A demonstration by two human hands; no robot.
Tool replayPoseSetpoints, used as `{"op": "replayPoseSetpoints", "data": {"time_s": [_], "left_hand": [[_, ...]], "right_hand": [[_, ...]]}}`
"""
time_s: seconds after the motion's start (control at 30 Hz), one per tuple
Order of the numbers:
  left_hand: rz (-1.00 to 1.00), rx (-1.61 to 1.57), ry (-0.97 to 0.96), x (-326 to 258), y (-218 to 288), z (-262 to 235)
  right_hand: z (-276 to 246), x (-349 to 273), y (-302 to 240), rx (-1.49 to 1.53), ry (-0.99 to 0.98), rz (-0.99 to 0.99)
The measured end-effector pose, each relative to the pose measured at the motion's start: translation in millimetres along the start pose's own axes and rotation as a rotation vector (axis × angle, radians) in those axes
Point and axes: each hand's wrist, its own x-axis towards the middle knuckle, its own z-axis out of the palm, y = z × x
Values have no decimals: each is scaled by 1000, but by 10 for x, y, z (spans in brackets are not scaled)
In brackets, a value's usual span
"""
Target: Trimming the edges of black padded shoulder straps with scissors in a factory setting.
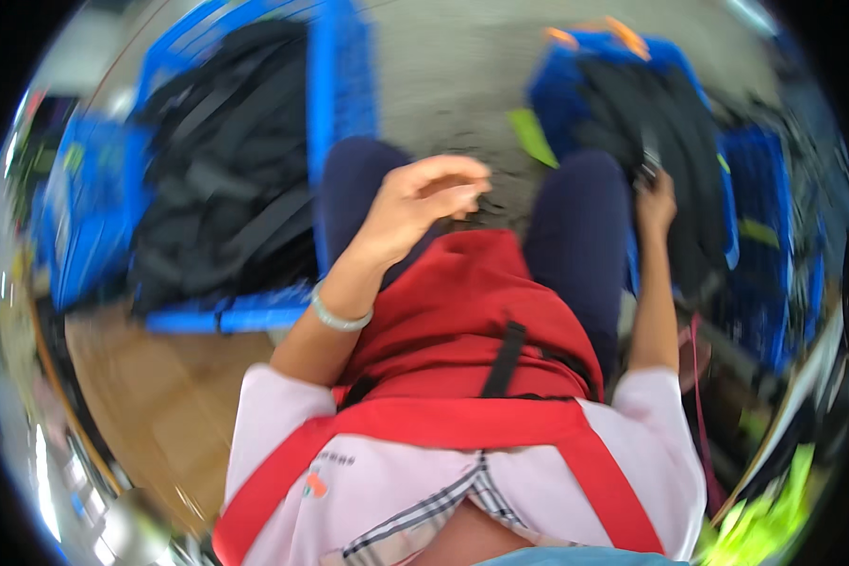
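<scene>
I sit with a red apron (462, 311) over my lap and dark blue trousers (575, 217) on my knees. My left hand (424, 203) hovers above the lap, fingers curled loosely with nothing visible in them; a pale bracelet circles the wrist. My right hand (654, 198) reaches out to the right and grips a black strap (646, 151) in the pile of black straps in the blue crate (726, 217) there. The picture is blurred by motion.
A large blue crate (340, 94) on the left holds a heap of black bags and straps (226, 160). Grey floor lies ahead, with a green scrap (533, 137) on it. A brown wooden surface (151, 396) is at lower left. Green items sit at lower right.
</scene>
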Motion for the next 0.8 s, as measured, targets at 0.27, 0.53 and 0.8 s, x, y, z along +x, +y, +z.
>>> {"op": "replayPoseSetpoints", "data": {"time_s": [0.27, 0.53, 0.8], "left_hand": [[3, 106, 621, -727, 107, -2026], [-428, 1778, 329, -840, -939, -3070], [-172, 1575, 571, -954, -298, -2879]], "right_hand": [[-491, 29, -726, 959, -313, 379], [-376, 37, -1378, 571, -205, 78], [-244, -51, -1600, 281, -126, -39]]}}
